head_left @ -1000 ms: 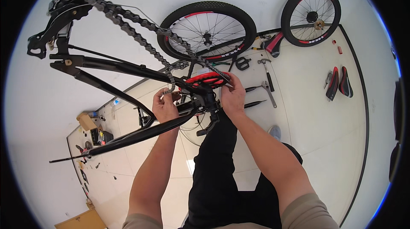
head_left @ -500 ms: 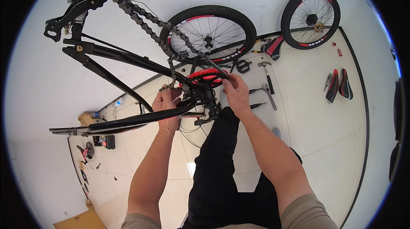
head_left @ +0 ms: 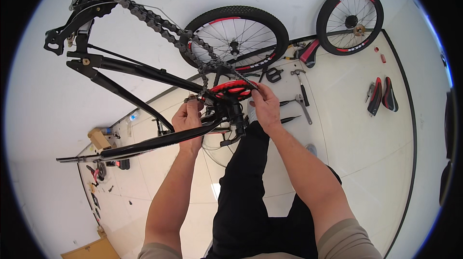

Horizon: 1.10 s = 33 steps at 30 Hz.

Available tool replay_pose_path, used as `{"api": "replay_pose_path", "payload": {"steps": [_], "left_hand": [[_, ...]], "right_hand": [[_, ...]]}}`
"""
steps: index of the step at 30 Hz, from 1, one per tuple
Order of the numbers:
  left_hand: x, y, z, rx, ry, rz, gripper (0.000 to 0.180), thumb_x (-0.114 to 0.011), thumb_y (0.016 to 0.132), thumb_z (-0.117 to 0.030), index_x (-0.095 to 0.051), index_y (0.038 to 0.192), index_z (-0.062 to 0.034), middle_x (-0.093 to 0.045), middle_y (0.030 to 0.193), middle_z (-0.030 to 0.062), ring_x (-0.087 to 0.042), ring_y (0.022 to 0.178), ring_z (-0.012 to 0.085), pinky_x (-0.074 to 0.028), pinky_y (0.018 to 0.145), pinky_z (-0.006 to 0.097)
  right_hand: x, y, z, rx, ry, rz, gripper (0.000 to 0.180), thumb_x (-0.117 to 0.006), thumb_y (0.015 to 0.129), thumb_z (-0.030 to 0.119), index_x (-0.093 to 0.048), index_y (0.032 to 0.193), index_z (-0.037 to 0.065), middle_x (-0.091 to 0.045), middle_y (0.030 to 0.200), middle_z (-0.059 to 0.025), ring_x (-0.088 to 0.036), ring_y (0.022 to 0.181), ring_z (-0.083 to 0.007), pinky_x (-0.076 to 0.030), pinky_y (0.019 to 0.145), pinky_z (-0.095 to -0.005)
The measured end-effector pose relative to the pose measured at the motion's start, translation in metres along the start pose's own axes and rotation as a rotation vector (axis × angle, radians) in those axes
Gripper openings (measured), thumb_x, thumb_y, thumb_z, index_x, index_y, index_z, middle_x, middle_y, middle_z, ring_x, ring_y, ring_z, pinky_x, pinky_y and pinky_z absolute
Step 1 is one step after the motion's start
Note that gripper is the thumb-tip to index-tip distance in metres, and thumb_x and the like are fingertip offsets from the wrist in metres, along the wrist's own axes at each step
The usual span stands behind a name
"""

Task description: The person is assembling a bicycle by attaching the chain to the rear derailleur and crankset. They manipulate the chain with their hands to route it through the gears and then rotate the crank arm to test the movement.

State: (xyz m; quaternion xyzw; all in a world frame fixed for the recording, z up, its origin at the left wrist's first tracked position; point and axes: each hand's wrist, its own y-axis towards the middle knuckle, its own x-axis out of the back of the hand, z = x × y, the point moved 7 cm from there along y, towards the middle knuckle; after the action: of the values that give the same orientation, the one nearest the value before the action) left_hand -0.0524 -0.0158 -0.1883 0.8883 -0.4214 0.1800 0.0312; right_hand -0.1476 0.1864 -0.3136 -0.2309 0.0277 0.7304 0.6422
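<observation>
A black bicycle frame (head_left: 140, 69) stands in front of me at left. Its chain (head_left: 156, 23) runs from the rear derailleur (head_left: 100, 7) at upper left down to the red chainring (head_left: 231, 86). My left hand (head_left: 187, 120) pinches a dangling part of the chain just left of the chainring, behind the lower frame tube. At the chainring's right edge, my right hand (head_left: 267, 108) has thumb and fingers closed on the rim where the chain lies. Its fingertips are partly hidden, so I cannot tell how much chain they grip. Below the ring sits the black crank area.
Two wheels, a near one (head_left: 235, 39) and a far one (head_left: 350, 21), lean by the wall. On the floor lie a hammer (head_left: 302, 87), an adjustable wrench (head_left: 304, 109), a pedal (head_left: 274, 75) and saddles (head_left: 390, 96). A cardboard box (head_left: 99, 139) stands at left.
My left hand has moved slightly right with the hanging chain, closer to the chainring. The frame's rear end has shifted a little left. My right hand has stayed nearly in place.
</observation>
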Motion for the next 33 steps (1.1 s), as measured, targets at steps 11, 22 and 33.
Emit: {"api": "replay_pose_path", "payload": {"steps": [11,22,33], "left_hand": [[-0.004,-0.006,-0.003,-0.146,0.181,0.183,0.048,-0.061,0.09,-0.011,-0.052,0.134,0.0069,-0.065,0.121,0.0187,-0.065,0.1,0.0184,-0.052,0.084,0.028],[-0.03,-0.032,-0.043,-0.657,0.75,0.331,0.039,-0.053,0.091,0.001,-0.052,0.13,0.0072,-0.062,0.115,0.0285,-0.067,0.099,0.0365,-0.056,0.083,0.036],[0.009,-0.05,-0.018,-0.074,0.081,0.228,0.055,-0.052,0.092,0.002,-0.039,0.145,0.0041,-0.05,0.141,0.0215,-0.059,0.119,0.0294,-0.051,0.098,0.037]], "right_hand": [[0.001,0.0,-0.001,-0.009,-0.006,-0.008,0.029,-0.058,0.098,0.015,-0.061,0.125,0.005,-0.066,0.11,-0.0015,-0.061,0.097,-0.0098,-0.053,0.081,-0.0279],[0.008,0.002,-0.001,0.028,-0.061,0.003,0.031,-0.058,0.097,0.015,-0.059,0.126,0.004,-0.065,0.107,-0.0018,-0.061,0.094,-0.009,-0.053,0.081,-0.028],[0.006,0.002,0.002,-0.048,-0.067,0.014,0.03,-0.059,0.097,0.017,-0.06,0.124,0.004,-0.065,0.105,-0.0014,-0.059,0.093,-0.0091,-0.051,0.079,-0.0273]]}}
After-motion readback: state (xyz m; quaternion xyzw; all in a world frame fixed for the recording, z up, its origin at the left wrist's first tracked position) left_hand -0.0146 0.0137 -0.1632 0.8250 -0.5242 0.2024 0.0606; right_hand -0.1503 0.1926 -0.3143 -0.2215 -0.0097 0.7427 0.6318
